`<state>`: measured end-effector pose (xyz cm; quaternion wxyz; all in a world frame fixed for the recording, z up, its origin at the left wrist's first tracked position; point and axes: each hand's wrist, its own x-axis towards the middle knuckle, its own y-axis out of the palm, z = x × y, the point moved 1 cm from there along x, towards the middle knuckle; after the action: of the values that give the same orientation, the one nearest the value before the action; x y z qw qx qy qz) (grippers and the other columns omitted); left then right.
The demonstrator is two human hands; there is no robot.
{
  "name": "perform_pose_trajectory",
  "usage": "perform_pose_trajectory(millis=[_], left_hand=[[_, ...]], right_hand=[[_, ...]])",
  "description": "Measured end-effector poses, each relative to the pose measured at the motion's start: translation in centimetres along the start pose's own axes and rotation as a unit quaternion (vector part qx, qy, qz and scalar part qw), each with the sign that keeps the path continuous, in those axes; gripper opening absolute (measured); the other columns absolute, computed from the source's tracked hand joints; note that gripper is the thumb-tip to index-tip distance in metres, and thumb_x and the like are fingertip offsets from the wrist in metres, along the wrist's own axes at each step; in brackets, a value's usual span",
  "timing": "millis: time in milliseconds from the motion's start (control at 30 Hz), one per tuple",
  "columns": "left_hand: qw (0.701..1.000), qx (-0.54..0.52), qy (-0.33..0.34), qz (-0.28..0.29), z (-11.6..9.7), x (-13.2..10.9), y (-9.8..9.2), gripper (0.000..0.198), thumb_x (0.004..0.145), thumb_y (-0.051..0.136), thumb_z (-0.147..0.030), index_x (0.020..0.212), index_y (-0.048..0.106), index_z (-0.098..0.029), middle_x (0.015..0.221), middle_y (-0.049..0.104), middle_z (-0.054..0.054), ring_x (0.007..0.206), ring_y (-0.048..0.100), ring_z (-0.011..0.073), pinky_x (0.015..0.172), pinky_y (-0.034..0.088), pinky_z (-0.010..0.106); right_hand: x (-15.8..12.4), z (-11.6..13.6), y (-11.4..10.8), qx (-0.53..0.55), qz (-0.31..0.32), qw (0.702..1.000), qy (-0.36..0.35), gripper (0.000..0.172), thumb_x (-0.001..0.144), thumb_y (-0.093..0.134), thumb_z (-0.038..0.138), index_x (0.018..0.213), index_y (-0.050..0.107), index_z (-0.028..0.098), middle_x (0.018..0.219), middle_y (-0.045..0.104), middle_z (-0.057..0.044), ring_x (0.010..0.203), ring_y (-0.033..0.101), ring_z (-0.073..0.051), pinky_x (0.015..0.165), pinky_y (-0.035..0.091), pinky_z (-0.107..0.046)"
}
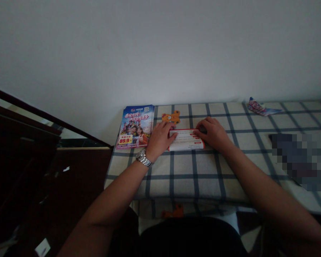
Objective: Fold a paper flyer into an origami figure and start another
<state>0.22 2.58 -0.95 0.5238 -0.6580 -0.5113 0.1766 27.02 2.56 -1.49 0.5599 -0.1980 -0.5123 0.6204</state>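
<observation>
A white leaflet with red edges and printed text (187, 139) lies on the checked cloth, bent or folded along its far side. My left hand (160, 138), with a metal watch at the wrist, holds its left end, the thumb on top and the fingers curled at the far corner. At the other end my right hand (212, 132) grips the far right corner with curled fingers. Left of my left hand sits a stack of blue printed flyers (136, 126).
The checked cloth (182, 182) covers the table against a pale wall. A folded colourful paper (259, 107) lies at the back right, and a dark blurred-out object (296, 157) at the right. Paper scraps, one white (42, 247), are on the dark floor at left.
</observation>
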Motion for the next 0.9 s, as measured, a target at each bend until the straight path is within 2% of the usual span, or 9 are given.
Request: perform_pose_trajectory(millis=[600, 900], left_hand=[[1.000, 0.006, 0.006, -0.012, 0.06, -0.06, 0.16, 0.032, 0.099, 0.071, -0.028, 0.128, 0.062, -0.022, 0.124, 0.064, 0.008, 0.115, 0.059, 0.0292, 0.102, 0.052, 0.046], [1.000, 0.010, 0.006, -0.009, 0.04, -0.07, 0.05, 0.030, 0.099, 0.071, -0.029, 0.127, 0.062, -0.023, 0.125, 0.064, 0.008, 0.116, 0.060, 0.0294, 0.102, 0.052, 0.046]], right_hand=[[0.09, -0.08, 0.03, -0.011, 0.004, 1.000, 0.002, 0.013, 0.094, 0.074, 0.034, 0.095, 0.069, 0.023, 0.099, 0.067, -0.010, 0.094, 0.062, -0.030, 0.086, 0.050, -0.045], [0.02, 0.17, -0.11, -0.017, 0.010, 1.000, 0.004, 0.014, 0.095, 0.073, 0.035, 0.097, 0.069, 0.022, 0.101, 0.067, -0.010, 0.096, 0.062, -0.031, 0.087, 0.050, -0.045]])
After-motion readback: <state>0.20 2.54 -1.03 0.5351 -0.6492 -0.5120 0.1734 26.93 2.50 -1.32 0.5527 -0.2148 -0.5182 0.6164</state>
